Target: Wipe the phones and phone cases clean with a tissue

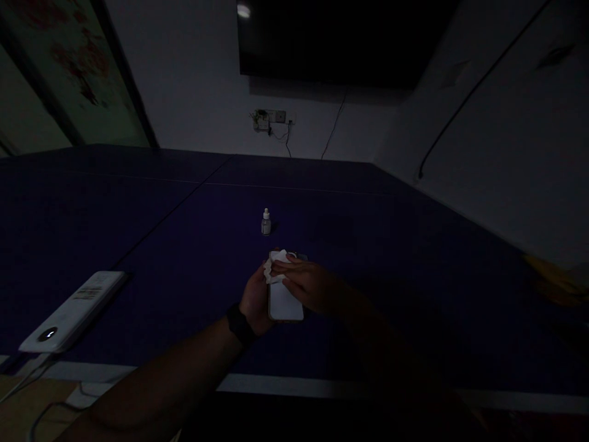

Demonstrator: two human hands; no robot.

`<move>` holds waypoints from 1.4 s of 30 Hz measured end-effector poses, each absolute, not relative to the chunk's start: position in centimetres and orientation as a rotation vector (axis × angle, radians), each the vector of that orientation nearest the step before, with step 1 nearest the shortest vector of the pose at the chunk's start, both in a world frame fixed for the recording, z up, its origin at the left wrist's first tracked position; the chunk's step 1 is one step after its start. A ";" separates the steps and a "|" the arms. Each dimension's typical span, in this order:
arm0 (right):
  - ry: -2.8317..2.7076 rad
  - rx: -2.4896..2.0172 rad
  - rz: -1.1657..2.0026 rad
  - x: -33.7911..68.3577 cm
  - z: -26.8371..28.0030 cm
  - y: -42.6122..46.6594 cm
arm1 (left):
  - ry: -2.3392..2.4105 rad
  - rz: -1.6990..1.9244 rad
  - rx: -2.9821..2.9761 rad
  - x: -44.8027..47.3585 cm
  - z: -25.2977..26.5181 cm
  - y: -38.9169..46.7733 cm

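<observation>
My left hand (pixel 256 301) is closed around the left edge of a phone (pixel 286 304), whose face shows bright white. A crumpled white tissue (pixel 269 271) lies against the upper part of the phone. Pressing it there are the fingers of my right hand (pixel 313 283), which cover part of the tissue and the phone's right side. Just beyond the phone, a small dropper bottle (pixel 265 224) with a pale label and white top stands upright on the dark blue table (pixel 221 239).
A white power bank (pixel 78 310) with a cable lies at the table's left front. A large dark television (pixel 340 40) hangs on the wall above sockets (pixel 276 116) with cables. Something yellow (pixel 554 276) sits at the right edge. The room is dim.
</observation>
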State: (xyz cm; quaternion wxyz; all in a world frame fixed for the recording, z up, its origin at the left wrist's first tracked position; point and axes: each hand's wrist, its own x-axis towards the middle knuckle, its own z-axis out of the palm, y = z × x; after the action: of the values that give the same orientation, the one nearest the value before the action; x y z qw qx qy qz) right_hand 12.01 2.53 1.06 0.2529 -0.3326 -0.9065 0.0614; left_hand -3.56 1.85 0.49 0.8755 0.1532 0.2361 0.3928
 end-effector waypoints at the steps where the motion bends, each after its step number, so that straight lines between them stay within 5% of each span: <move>1: -2.437 -0.927 0.149 12.1 1.2 2.5 | 0.497 0.808 0.331 -3.6 0.6 1.8; 22: -2.376 -1.031 -0.042 10.1 0.8 2.4 | 0.437 0.881 0.331 -3.4 0.5 1.8; 37: -2.295 -1.001 0.137 10.1 1.4 2.5 | 0.465 0.898 0.311 -3.5 0.7 1.7; 42: -2.253 -0.857 0.520 10.8 1.9 2.1 | 0.516 0.881 0.283 -3.9 0.2 2.2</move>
State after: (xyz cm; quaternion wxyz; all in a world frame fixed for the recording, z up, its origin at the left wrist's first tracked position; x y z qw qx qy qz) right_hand 10.83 2.12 1.87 0.3315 -0.3280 -0.8619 0.1990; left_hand -3.90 2.16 0.25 0.8629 0.1350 0.2460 0.4203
